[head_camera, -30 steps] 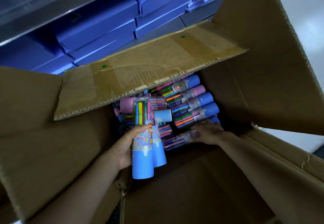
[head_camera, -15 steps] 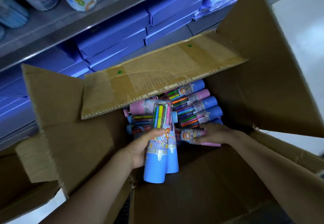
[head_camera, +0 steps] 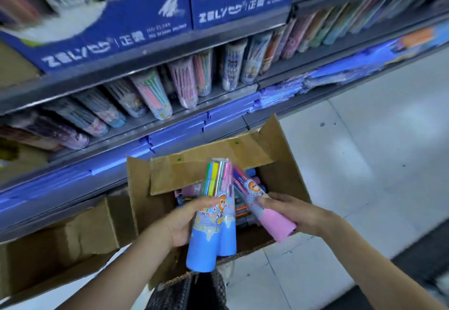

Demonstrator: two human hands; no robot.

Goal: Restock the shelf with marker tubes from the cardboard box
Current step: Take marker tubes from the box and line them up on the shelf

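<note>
Blue-capped marker tubes (head_camera: 211, 227), two of them side by side, sit in the left hand (head_camera: 181, 224), whose fingers wrap round their printed middles while the caps hang down over the near edge of the cardboard box (head_camera: 286, 178). To their right, a pink-capped tube (head_camera: 263, 212) is pinched in the right hand (head_camera: 295, 212), its clear end leaning in to touch the tops of the blue pair. More tubes lie in the box below, partly hidden under a folded flap (head_camera: 209, 171). Above and beyond, the shelf (head_camera: 155, 117) carries a row of tilted tubes, blurred here.

The step in hand looks like gathering a handful before lifting it to the shelf. To do it well, I would slide the pink tube alongside the blue pair so all three lie parallel, caps the same way, and close the left fingers round the bundle near its middle. A grip too near the caps would probably let the clear ends fan out. Then lift clear of the flap before moving up.
</note>
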